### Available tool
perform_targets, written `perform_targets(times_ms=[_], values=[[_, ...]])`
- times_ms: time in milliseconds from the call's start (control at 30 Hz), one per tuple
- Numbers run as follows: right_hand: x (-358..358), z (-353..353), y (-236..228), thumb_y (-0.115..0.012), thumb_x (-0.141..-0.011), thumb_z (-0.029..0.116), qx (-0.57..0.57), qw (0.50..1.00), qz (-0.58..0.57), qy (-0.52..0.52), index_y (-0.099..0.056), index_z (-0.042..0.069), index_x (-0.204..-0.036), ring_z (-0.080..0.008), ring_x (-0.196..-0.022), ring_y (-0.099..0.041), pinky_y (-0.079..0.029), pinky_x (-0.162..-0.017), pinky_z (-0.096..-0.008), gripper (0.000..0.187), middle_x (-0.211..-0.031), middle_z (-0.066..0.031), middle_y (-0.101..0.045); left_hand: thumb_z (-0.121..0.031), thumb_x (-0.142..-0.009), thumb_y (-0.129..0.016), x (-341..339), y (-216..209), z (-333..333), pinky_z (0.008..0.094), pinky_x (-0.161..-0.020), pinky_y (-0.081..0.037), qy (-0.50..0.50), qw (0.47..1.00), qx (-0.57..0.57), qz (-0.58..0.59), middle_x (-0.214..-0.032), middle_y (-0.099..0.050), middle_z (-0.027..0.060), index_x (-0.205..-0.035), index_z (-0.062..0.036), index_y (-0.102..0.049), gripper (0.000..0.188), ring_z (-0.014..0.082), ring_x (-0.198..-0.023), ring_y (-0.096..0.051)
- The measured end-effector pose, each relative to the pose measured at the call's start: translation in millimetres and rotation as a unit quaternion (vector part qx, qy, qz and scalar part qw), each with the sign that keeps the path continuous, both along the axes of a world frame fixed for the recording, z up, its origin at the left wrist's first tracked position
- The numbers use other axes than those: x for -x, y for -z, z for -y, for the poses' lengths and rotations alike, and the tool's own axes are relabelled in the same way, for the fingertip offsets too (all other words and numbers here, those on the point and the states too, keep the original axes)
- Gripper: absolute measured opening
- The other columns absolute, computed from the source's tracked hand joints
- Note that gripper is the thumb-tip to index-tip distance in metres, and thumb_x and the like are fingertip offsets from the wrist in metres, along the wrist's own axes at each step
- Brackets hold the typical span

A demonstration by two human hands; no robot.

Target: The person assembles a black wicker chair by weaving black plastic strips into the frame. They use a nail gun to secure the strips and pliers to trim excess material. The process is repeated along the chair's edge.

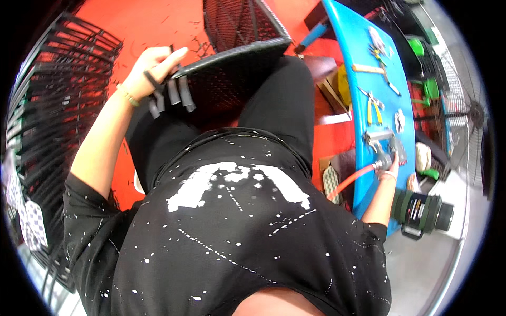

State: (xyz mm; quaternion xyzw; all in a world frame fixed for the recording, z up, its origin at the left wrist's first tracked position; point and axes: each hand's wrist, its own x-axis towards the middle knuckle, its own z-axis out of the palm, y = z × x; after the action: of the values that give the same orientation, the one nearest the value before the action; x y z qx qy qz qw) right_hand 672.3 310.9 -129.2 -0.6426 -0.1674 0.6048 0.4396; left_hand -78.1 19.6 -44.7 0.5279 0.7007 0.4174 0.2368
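My left hand (153, 71) is closed on a thin black strip (153, 84), at the left corner of a black woven wicker panel (232, 66). Several flat grey-black strip ends (182, 94) dangle from that corner below the hand, slightly blurred. The wicker piece leans against my legs, its woven side toward me. Far to the right, my right hand (391, 167) is wrapped round a silver and grey air staple gun (380, 141) on the blue table (361, 113). An orange air hose (353, 180) runs from the gun down off the table's near edge; the fingers are partly hidden.
On the table lie a hammer (367, 68) and yellow-handled pliers (374, 108). Stacked black wicker frames (68, 89) stand along the left. A dark green cylindrical device (419, 211) sits at right, near a large fan (469, 113). Black scraps litter the red floor (153, 23).
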Motion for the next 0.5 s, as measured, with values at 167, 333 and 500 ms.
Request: perform_targets(times_ms=[167,333,500], values=[[-4.5,-9.6,-9.6,-0.065,-0.091,0.042,-0.069,0.995,-0.042,-0.063,-0.054,0.006,-0.130,-0.0323,-0.103,-0.064,-0.053,-0.085,-0.0444,0.054,-0.118,-0.0146,-0.066,-0.039,-0.097,-0.063,-0.5,-0.8,-0.6,0.0217,-0.049,-0.034,-0.009,0.998,0.031,0.061,-0.060,-0.048,-0.0082,-0.064,-0.0084,-0.056,0.045,0.0015,-0.055,-0.041],[-9.5,-23.7,-39.0,-0.070,-0.091,0.019,-0.132,0.987,-0.017,-0.094,-0.060,0.006,-0.103,-0.0207,-0.078,-0.062,-0.052,-0.076,-0.0387,0.021,-0.086,-0.0064,-0.067,-0.040,-0.097,-0.063,5.7,7.5,-17.3,0.0228,-0.049,-0.034,0.002,0.999,0.001,0.048,-0.060,-0.047,-0.0094,-0.066,-0.0089,-0.059,0.044,0.0015,-0.055,-0.040],[110.6,17.1,-100.6,-0.071,-0.092,0.019,-0.214,0.972,0.042,-0.088,-0.063,0.007,-0.108,-0.0129,-0.062,-0.051,-0.045,-0.063,-0.0289,0.021,-0.070,0.0017,-0.051,-0.040,-0.097,-0.063,13.0,7.3,-26.5,0.0225,-0.050,-0.033,0.005,1.000,-0.001,0.013,-0.060,-0.046,-0.0090,-0.064,-0.0089,-0.055,0.046,0.0018,-0.056,-0.039]])
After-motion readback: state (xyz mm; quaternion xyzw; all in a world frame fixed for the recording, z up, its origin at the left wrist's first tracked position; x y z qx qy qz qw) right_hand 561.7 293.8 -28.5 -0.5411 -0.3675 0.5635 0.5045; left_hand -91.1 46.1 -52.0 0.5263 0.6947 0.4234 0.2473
